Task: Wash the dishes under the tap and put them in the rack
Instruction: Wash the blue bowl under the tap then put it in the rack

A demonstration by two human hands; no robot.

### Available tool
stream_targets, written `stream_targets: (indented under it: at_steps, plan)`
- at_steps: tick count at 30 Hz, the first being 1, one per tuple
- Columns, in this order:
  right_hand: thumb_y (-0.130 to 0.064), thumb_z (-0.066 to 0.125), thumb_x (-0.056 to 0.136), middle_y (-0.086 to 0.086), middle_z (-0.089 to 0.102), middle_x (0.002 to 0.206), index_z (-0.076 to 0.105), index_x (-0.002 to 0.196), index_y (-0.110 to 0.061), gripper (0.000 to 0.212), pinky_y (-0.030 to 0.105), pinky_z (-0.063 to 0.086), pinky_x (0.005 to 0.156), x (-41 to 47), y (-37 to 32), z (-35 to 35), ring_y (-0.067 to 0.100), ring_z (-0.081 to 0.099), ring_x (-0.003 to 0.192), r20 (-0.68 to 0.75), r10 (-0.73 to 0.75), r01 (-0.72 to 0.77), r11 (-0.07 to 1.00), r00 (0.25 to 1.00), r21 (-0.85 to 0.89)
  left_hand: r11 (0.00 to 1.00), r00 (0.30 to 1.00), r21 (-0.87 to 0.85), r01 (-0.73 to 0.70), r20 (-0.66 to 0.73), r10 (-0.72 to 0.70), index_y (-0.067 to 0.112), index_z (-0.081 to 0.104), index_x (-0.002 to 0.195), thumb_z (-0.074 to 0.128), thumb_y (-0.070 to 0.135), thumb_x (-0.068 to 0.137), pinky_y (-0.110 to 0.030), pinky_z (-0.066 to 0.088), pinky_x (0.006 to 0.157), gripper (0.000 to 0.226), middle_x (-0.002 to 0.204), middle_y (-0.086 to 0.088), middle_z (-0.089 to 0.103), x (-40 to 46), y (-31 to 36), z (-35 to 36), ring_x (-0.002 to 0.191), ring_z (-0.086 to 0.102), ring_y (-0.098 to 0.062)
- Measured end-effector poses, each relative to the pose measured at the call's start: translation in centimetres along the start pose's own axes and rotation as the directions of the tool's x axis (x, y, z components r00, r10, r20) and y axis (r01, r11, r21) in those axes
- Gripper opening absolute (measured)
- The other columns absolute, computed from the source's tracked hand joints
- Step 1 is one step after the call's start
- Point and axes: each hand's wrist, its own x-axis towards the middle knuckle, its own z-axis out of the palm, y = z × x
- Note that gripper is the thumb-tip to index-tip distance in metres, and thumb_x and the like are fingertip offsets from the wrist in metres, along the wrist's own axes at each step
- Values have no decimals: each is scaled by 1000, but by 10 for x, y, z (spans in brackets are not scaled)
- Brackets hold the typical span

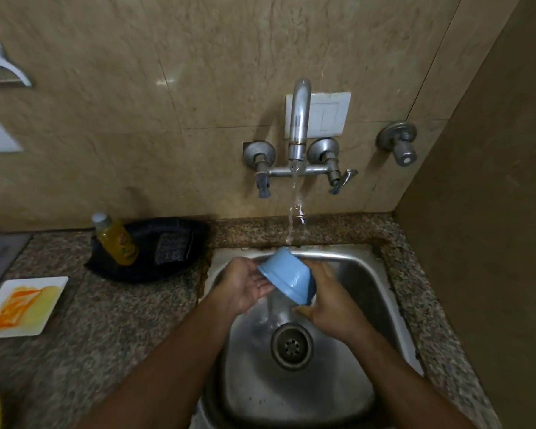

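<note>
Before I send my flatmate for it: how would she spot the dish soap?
Start at the steel sink. Left of it on the granite counter lies a black tray. The soap is the yellow bottle in it, beside a dark scrub pad.

Beige marble-look wall tiles (136,119) rise behind a speckled granite counter (106,320). A white switch plate (331,113) sits high on those tiles; a brown side wall (492,212) stands right of it.
</note>
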Motion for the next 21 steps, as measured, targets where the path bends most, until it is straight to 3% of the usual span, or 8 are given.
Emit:
stream_targets:
  at_steps: [3, 6, 8, 12, 15, 17, 19, 21]
  plan:
    - [-26, 86, 67, -10, 41, 134, 36, 140, -33, 89, 33, 50, 93, -7, 0, 3, 10, 46, 123, -52, -33, 25, 990, 998, -136, 985, 1000, -171, 14, -10, -15, -4, 56, 120, 40, 12, 96, -41, 55, 70, 32, 105, -22, 67, -1, 1, 3, 90, 66, -32]
    - [-26, 86, 67, -8, 40, 138, 34, 140, -31, 89, 35, 52, 92, -9, 0, 5, 11, 44, 126, -95, -67, 46, 977, 993, -208, 993, 999, -113, 36, 41, -32, -1, 63, 110, 46, 13, 99, -40, 55, 76, 24, 98, -18, 71, -5, 2, 11, 90, 67, -29]
    - [-30, 85, 68, -10, 41, 138, 35, 140, -30, 87, 30, 49, 94, -8, 3, 2, 8, 45, 124, -69, -73, 58, 978, 995, -201, 993, 997, -112, 37, 75, -28, 0, 64, 108, 45, 12, 99, -41, 54, 81, 24, 97, -18, 72, -4, 2, 15, 90, 66, -30]
    - [-26, 74, 84, -13, 47, 139, 46, 137, -29, 59, 11, 38, 99, 2, 11, -8, 7, 49, 125, -117, -41, 47, 998, 992, 48, 995, 998, -86, -44, 44, 48, 3, 56, 121, 40, 13, 101, -49, 51, 81, 27, 105, -19, 67, 5, 6, 22, 95, 62, -35]
    - [-27, 57, 98, -8, 46, 144, 43, 141, -35, 46, 36, 45, 104, 25, 9, -9, 11, 49, 127, -158, 74, -24, 955, 985, 295, 993, 993, 6, -116, 3, 116, 4, 56, 124, 46, 18, 100, -61, 49, 93, 29, 117, -21, 65, 13, 12, 31, 109, 60, -42]
    - [-31, 51, 100, -1, 41, 149, 37, 146, -33, 48, 43, 41, 107, 42, 6, -11, 18, 45, 131, -158, 210, -135, 911, 965, 389, 988, 988, 33, -153, -16, 154, 4, 59, 121, 47, 21, 100, -60, 47, 97, 30, 115, -22, 66, 13, 16, 39, 108, 60, -42]
    - [-38, 45, 102, 4, 33, 156, 30, 152, -26, 54, 45, 32, 115, 56, 2, -12, 20, 36, 139, -179, 268, -210, 934, 947, 290, 983, 982, 14, -184, -42, 185, 3, 62, 115, 45, 24, 100, -57, 47, 98, 32, 108, -23, 68, 10, 20, 46, 103, 62, -42]
    - [-42, 35, 104, 4, 18, 163, 16, 157, -22, 60, 42, 19, 122, 62, -11, -4, 20, 20, 148, -198, 157, -159, 987, 968, 9, 977, 972, 1, -211, -107, 210, 4, 67, 107, 44, 28, 98, -55, 49, 97, 34, 105, -23, 70, 14, 24, 48, 99, 64, -41]
